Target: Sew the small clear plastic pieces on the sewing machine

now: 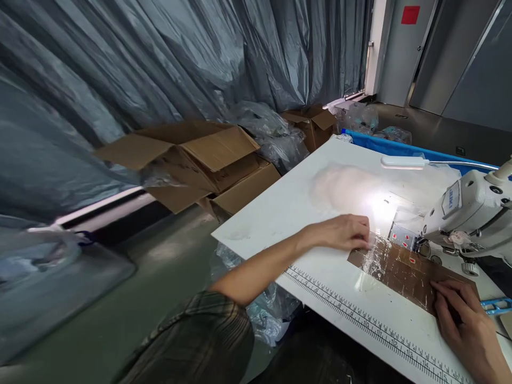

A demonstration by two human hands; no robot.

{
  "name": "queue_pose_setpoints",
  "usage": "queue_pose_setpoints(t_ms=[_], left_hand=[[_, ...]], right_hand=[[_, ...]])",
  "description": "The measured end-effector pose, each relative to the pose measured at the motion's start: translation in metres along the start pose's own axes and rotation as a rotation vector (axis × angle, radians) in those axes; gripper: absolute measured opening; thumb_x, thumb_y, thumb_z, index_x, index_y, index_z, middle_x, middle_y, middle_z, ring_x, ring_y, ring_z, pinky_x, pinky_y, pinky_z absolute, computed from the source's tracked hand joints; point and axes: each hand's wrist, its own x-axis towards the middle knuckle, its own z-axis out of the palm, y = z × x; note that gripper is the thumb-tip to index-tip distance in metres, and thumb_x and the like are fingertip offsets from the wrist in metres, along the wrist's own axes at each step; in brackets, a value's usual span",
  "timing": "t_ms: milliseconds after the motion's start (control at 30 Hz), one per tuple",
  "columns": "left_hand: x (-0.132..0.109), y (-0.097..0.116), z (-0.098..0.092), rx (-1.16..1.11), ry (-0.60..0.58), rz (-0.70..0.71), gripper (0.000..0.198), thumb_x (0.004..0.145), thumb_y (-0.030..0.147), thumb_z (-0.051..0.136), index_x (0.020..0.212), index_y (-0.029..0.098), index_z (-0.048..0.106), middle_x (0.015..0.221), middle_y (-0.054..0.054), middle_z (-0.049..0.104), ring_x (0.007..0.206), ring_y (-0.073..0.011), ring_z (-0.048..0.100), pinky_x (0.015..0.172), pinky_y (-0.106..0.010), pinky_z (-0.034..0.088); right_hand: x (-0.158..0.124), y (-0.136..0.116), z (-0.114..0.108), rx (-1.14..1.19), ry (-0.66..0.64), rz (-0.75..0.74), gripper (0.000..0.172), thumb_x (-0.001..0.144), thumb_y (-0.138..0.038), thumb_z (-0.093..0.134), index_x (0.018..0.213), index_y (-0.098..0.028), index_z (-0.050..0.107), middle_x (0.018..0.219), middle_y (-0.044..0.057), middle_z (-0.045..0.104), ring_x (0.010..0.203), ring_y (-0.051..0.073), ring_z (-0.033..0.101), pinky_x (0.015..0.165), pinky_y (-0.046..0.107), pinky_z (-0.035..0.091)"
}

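Note:
My left hand [352,232] is closed, its fingers curled and pinching the left end of a clear plastic sheet [376,256]. This shiny, creased sheet lies over a flat brown panel [418,280] on the white sewing table [256,240]. My right hand [464,312] rests at the panel's right part, fingers stretched out and fingertips touching its surface. Just behind the panel stands a white sewing machine [472,208]; its needle area is close to the panel's far edge. Red marks show on the metal plate [402,236] beside the presser foot.
A printed ruler scale [360,314] runs along the table's near edge. A blue-handled tool [496,305] lies right of my right hand. A white lamp [404,162] lights the tabletop. Open cardboard boxes [224,149] and plastic bags [276,133] stand beyond, before a grey curtain [180,53].

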Motion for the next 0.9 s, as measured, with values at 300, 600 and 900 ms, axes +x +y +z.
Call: queue_pose_setpoints(t_ms=[300, 600, 900], left_hand=[[0.013, 0.017, 0.033, -0.062, 0.311, 0.162, 0.023, 0.099, 0.031, 0.055, 0.104, 0.014, 0.068, 0.114, -0.011, 0.065, 0.089, -0.0148, 0.064, 0.076, -0.029, 0.057], [0.013, -0.006, 0.028, 0.192, 0.337, -0.071, 0.011, 0.091, 0.023, 0.059, 0.086, 0.017, 0.067, 0.101, -0.005, 0.066, 0.089, -0.0168, 0.061, 0.082, -0.035, 0.049], [0.017, 0.041, 0.018, -0.691, 0.273, -0.254, 0.017, 0.085, 0.030, 0.064, 0.091, 0.014, 0.061, 0.077, -0.002, 0.070, 0.069, -0.0093, 0.065, 0.063, -0.021, 0.052]], right_hand=[[-0.001, -0.003, -0.001, 0.050, -0.055, 0.138, 0.023, 0.093, -0.024, 0.050, 0.103, -0.020, 0.071, 0.095, 0.009, 0.065, 0.082, 0.018, 0.067, 0.071, 0.031, 0.059], [-0.001, -0.003, -0.002, 0.085, -0.074, 0.179, 0.025, 0.093, -0.024, 0.050, 0.102, -0.020, 0.072, 0.095, 0.010, 0.066, 0.084, 0.020, 0.067, 0.073, 0.033, 0.059], [0.019, -0.022, -0.014, 0.306, -0.093, 0.288, 0.026, 0.094, -0.032, 0.053, 0.110, -0.023, 0.072, 0.095, 0.009, 0.070, 0.086, 0.020, 0.069, 0.074, 0.033, 0.059]])
